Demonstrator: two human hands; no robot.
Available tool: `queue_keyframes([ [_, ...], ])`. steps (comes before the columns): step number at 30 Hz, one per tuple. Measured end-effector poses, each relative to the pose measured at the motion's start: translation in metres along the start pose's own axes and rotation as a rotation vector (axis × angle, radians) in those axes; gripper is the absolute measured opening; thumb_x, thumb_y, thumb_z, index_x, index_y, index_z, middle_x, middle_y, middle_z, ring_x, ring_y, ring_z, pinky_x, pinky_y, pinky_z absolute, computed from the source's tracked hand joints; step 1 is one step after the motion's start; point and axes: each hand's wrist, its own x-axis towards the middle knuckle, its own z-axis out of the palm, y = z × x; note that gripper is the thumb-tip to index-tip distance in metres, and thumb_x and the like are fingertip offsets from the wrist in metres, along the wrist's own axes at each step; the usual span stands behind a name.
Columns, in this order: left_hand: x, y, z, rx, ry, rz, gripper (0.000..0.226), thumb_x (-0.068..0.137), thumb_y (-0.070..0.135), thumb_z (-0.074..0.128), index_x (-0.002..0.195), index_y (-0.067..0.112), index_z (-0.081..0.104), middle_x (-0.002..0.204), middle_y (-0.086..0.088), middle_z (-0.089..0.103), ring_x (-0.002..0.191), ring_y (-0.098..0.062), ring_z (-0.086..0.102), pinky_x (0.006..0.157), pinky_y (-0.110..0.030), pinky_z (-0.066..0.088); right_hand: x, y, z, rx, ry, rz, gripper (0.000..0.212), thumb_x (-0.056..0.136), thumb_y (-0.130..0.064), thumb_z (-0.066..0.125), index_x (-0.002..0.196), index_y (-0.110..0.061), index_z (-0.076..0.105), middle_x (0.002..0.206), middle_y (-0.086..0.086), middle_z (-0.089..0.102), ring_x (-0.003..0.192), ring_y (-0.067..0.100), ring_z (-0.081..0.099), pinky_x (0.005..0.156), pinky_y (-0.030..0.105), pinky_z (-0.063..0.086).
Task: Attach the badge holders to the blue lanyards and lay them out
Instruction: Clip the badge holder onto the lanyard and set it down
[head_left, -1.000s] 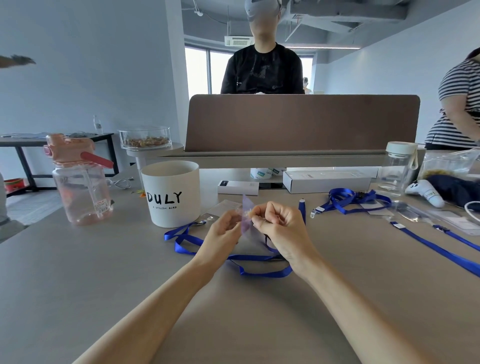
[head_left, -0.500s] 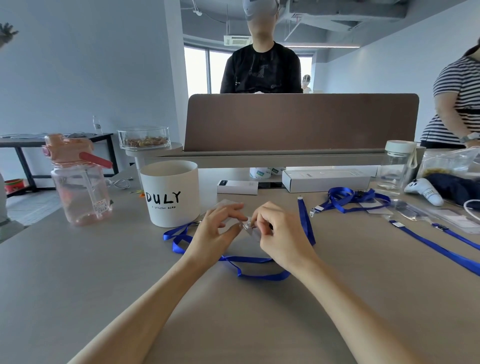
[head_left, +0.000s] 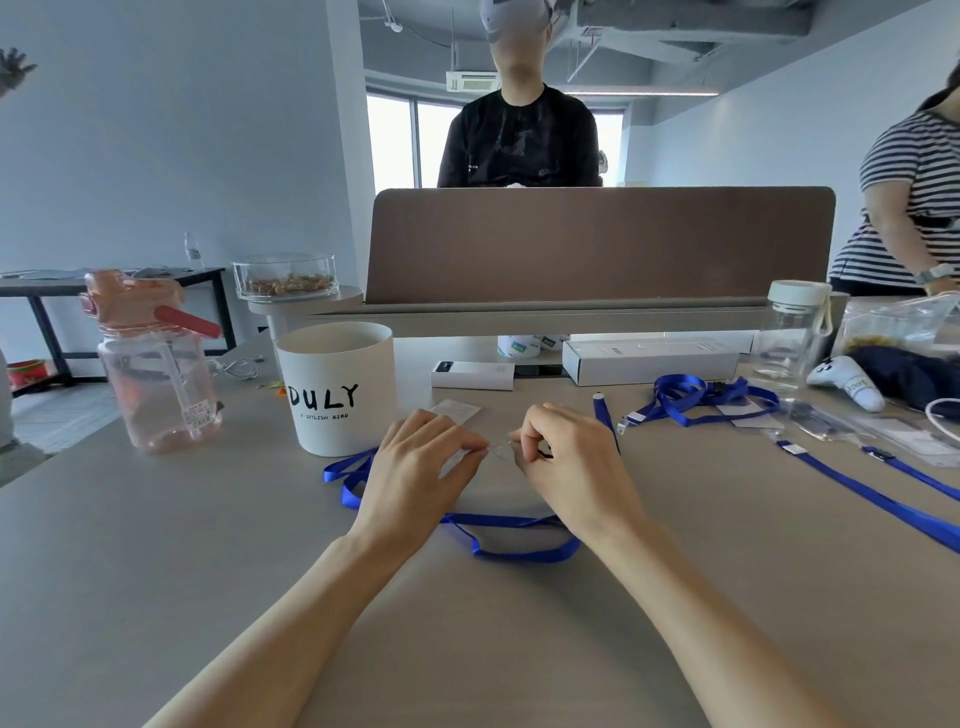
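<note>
My left hand (head_left: 415, 462) and my right hand (head_left: 571, 462) meet low over the grey table (head_left: 156, 571), both pinching a clear badge holder (head_left: 501, 452) between the fingertips. My right fingers also close on a small clip, mostly hidden. A blue lanyard (head_left: 519, 545) loops on the table under and around both hands. A white card (head_left: 457, 410) shows just beyond my left fingers. More blue lanyards (head_left: 691, 397) lie tangled at the right, with two straight ones (head_left: 883, 501) and clear holders (head_left: 831, 426) beside them.
A white DULY cup (head_left: 337, 387) stands just left of my hands, a pink water bottle (head_left: 156, 364) further left. White boxes (head_left: 649, 358), a glass bottle (head_left: 789, 338) and a brown divider (head_left: 597, 244) are behind. Two people stand beyond the table.
Both hands have come down from a raised position to just above the table, and the badge holder has gone from upright to lying nearly flat between the fingertips.
</note>
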Motion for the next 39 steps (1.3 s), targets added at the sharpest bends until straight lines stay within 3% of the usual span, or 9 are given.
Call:
queue_keyframes([
  [5, 0.000, 0.004, 0.000, -0.055, -0.029, -0.004, 0.006, 0.085, 0.023, 0.072, 0.090, 0.020, 0.074, 0.082, 0.013, 0.065, 0.083, -0.004, 0.054, 0.068, -0.026, 0.049, 0.000, -0.002, 0.001, -0.053, 0.020, -0.021, 0.049, 0.072, 0.008, 0.071, 0.062, -0.025, 0.036, 0.060, -0.007, 0.047, 0.059, 0.016, 0.048, 0.050, 0.035, 0.045],
  [8, 0.000, 0.002, 0.000, -0.071, -0.048, -0.027, 0.008, 0.084, 0.025, 0.072, 0.090, 0.021, 0.073, 0.084, 0.014, 0.064, 0.084, -0.002, 0.053, 0.066, -0.026, 0.051, -0.001, 0.000, 0.003, -0.052, -0.012, -0.030, 0.048, 0.074, 0.006, 0.071, 0.062, -0.027, 0.037, 0.063, -0.003, 0.055, 0.062, 0.019, 0.055, 0.053, 0.040, 0.049],
  [18, -0.002, 0.001, 0.006, -0.020, -0.053, -0.019, 0.033, 0.081, 0.054, 0.060, 0.090, 0.023, 0.066, 0.084, 0.013, 0.060, 0.081, -0.007, 0.054, 0.066, -0.025, 0.047, -0.002, -0.007, 0.004, 0.019, 0.002, 0.008, 0.049, 0.075, 0.002, 0.073, 0.061, -0.027, 0.036, 0.063, -0.008, 0.049, 0.063, 0.024, 0.059, 0.054, 0.041, 0.049],
  [21, -0.003, 0.001, 0.007, 0.041, -0.012, -0.011, 0.030, 0.084, 0.052, 0.056, 0.087, 0.023, 0.065, 0.083, 0.013, 0.060, 0.081, -0.010, 0.055, 0.073, -0.026, 0.043, -0.003, -0.010, 0.003, 0.029, 0.018, 0.009, 0.050, 0.076, -0.003, 0.074, 0.060, -0.026, 0.032, 0.062, -0.012, 0.040, 0.061, 0.024, 0.054, 0.051, 0.038, 0.045],
  [26, -0.002, 0.000, 0.008, 0.037, 0.023, -0.032, 0.029, 0.079, 0.051, 0.061, 0.083, 0.022, 0.063, 0.082, 0.014, 0.060, 0.084, -0.006, 0.051, 0.079, -0.024, 0.037, -0.004, -0.012, 0.004, 0.036, 0.017, 0.032, 0.046, 0.076, -0.006, 0.074, 0.059, -0.023, 0.035, 0.064, -0.008, 0.043, 0.060, 0.020, 0.050, 0.052, 0.036, 0.044],
  [31, -0.002, 0.004, 0.009, 0.045, -0.016, -0.058, 0.027, 0.077, 0.045, 0.059, 0.085, 0.020, 0.060, 0.084, 0.011, 0.058, 0.080, -0.012, 0.054, 0.074, -0.021, 0.039, -0.005, -0.012, 0.006, 0.033, 0.008, 0.039, 0.044, 0.076, -0.004, 0.073, 0.059, -0.021, 0.035, 0.063, -0.010, 0.040, 0.058, 0.011, 0.038, 0.051, 0.020, 0.030],
  [35, -0.002, 0.005, 0.010, 0.044, -0.018, -0.058, 0.025, 0.079, 0.042, 0.064, 0.090, 0.019, 0.058, 0.088, 0.009, 0.059, 0.079, -0.013, 0.055, 0.074, -0.021, 0.038, -0.005, -0.010, 0.007, 0.029, 0.055, 0.058, 0.043, 0.074, -0.001, 0.072, 0.059, -0.019, 0.035, 0.062, -0.008, 0.039, 0.057, 0.009, 0.036, 0.052, 0.017, 0.027],
  [39, -0.002, 0.005, 0.006, 0.003, -0.035, -0.103, 0.019, 0.081, 0.034, 0.073, 0.085, 0.020, 0.061, 0.083, 0.011, 0.061, 0.070, -0.011, 0.055, 0.063, -0.021, 0.040, -0.005, -0.009, 0.008, 0.010, 0.107, 0.046, 0.045, 0.072, 0.002, 0.071, 0.059, -0.020, 0.034, 0.063, -0.006, 0.042, 0.062, 0.014, 0.046, 0.052, 0.019, 0.032],
])
